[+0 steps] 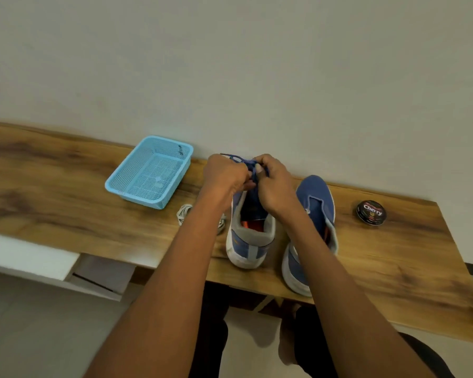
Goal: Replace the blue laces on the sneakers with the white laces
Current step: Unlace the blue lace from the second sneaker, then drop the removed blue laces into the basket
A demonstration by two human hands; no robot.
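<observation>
Both my hands are up at the front of the left sneaker (247, 236), which stands on the wooden surface (66, 203) with its heel toward me. My left hand (224, 175) and my right hand (273, 184) have their fingers curled in tight on the blue lace (253, 170), pinching it where it loops out between them. This looks like the unlacing of the first shoe. To do it well I should draw the lace out one eyelet pair at a time, pulling straight along the hole so the tip doesn't snag, and steady the shoe so it doesn't tip. The other sneaker (316, 211) waits just beside it. The white laces (185, 212) lie bundled near the light blue basket (150, 171), partly behind my left forearm.
</observation>
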